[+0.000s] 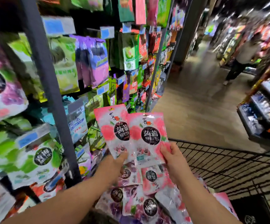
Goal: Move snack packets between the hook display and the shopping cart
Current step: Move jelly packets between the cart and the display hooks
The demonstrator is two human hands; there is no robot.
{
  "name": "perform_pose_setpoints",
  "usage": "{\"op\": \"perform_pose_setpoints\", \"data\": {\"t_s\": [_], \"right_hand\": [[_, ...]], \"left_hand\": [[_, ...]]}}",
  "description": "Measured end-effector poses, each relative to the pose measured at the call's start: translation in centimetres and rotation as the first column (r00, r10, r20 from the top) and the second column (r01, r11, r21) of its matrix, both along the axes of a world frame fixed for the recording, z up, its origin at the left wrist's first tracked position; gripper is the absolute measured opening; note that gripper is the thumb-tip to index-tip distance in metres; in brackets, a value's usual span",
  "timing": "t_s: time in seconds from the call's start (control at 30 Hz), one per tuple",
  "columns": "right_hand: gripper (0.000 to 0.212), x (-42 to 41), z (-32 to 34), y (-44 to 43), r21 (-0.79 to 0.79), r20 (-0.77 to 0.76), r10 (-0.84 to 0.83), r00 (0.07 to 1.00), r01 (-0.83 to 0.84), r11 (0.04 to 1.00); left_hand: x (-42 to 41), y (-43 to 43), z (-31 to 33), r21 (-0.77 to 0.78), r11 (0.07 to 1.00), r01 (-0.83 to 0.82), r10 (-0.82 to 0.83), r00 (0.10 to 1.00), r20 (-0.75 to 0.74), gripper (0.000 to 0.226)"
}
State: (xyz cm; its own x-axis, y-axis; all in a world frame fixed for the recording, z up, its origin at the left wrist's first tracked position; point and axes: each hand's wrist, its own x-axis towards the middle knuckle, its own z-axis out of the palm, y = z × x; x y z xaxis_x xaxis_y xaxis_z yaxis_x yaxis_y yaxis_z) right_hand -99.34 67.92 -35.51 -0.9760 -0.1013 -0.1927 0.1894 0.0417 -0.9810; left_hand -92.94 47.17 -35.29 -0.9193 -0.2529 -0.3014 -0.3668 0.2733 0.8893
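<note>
Two forearms reach forward over the cart (pixel 228 162).
Left hand (pixel 114 165) pinches left pink packet (pixel 113 131); right hand (pixel 173 160) grips right pink packet (pixel 148 136).

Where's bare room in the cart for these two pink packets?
The cart is bare mesh along its far right side, between its rim and the packet pile. The near corner, under the left hand and right hand holding the pink packets, is heaped. The hook display is packed.

Tan aisle floor (pixel 195 107), stocked shelves (pixel 263 109)
</note>
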Motion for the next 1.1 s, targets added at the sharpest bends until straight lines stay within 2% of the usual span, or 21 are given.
{"op": "perform_pose_setpoints", "data": {"t_s": [0.07, 0.17, 0.27, 0.37, 0.4, 0.47, 0.5, 0.57, 0.6, 0.67, 0.77, 0.87, 1.0, 1.1], "right_hand": [[0.008, -0.3, 1.9, -1.8, -0.009, -0.069, 0.023, 0.997, -0.023, 1.0], [0.003, -0.9, 4.5, -4.3, -0.04, -0.143, 0.058, 0.988, -0.064, 0.997], [0.024, -1.1, 7.3, -6.7, -0.078, -0.216, 0.095, 0.972, -0.115, 0.99], [0.051, -1.1, 9.7, -9.0, -0.085, -0.296, 0.173, 0.939, -0.207, 0.975], [0.047, -1.2, 10.1, -9.7, -0.074, -0.316, 0.185, 0.931, -0.218, 0.973], [0.022, -1.3, 11.0, -11.0, -0.071, -0.356, 0.197, 0.913, -0.237, 0.969], [0.016, -1.2, 11.6, -11.6, -0.073, -0.378, 0.197, 0.905, -0.241, 0.968], [0.031, -1.1, 12.8, -12.8, -0.052, -0.42, 0.232, 0.877, -0.278, 0.959], [0.029, -1.0, 13.5, -13.4, -0.066, -0.43, 0.249, 0.868, -0.305, 0.95], [0.005, -0.8, 14.8, -14.5, -0.071, -0.44, 0.3, 0.846, -0.366, 0.928], [0.024, -0.6, 16.5, -16.2, 0.001, -0.46, 0.391, 0.797, -0.439, 0.898], [0.036, -0.1, 18.8, -17.8, -0.006, -0.456, 0.456, 0.765, -0.515, 0.857], [0.068, 0.9, 21.1, -20.2, -0.003, -0.486, 0.512, 0.709, -0.587, 0.809], [0.074, 1.1, 22.4, -22.0, -0.075, -0.516, 0.507, 0.69, -0.627, 0.776]], "left_hand": [[-0.3, -1.1, 2.0, -0.064, 0.996, -0.062, 0.059, 0.997, -0.045, 0.064], [-0.5, -2.9, 5.4, -0.176, 0.977, -0.117, 0.094, 0.987, -0.133, 0.052], [-0.3, -4.9, 7.9, -0.152, 0.979, -0.136, 0.103, 0.973, -0.206, 0.046], [0.6, -6.3, 10.6, -0.198, 0.971, -0.133, 0.069, 0.951, -0.3, 0.04], [0.6, -7.0, 11.1, -0.21, 0.969, -0.133, 0.062, 0.947, -0.314, 0.044], [1.0, -8.0, 12.2, -0.248, 0.957, -0.151, 0.063, 0.942, -0.331, 0.051], [1.4, -8.3, 13.2, -0.293, 0.943, -0.156, 0.052, 0.941, -0.334, 0.049], [1.7, -9.4, 14.2, -0.321, 0.924, -0.209, 0.081, 0.926, -0.369, 0.047], [1.8, -9.9, 14.6, -0.308, 0.923, -0.23, 0.101, 0.918, -0.384, 0.049], [2.4, -10.6, 15.6, -0.291, 0.92, -0.262, 0.122, 0.898, -0.423, 0.052], [3.4, -11.7, 17.3, -0.3, 0.903, -0.308, 0.156, 0.884, -0.44, 0.066], [4.4, -13.1, 19.1, -0.326, 0.859, -0.395, 0.214, 0.855, -0.473, 0.062], [5.7, -15.0, 20.7, -0.366, 0.796, -0.482, 0.254, 0.814, -0.522, 0.058], [6.7, -16.0, 22.0, -0.32, 0.789, -0.524, 0.294, 0.78, -0.553, 0.053]]}}
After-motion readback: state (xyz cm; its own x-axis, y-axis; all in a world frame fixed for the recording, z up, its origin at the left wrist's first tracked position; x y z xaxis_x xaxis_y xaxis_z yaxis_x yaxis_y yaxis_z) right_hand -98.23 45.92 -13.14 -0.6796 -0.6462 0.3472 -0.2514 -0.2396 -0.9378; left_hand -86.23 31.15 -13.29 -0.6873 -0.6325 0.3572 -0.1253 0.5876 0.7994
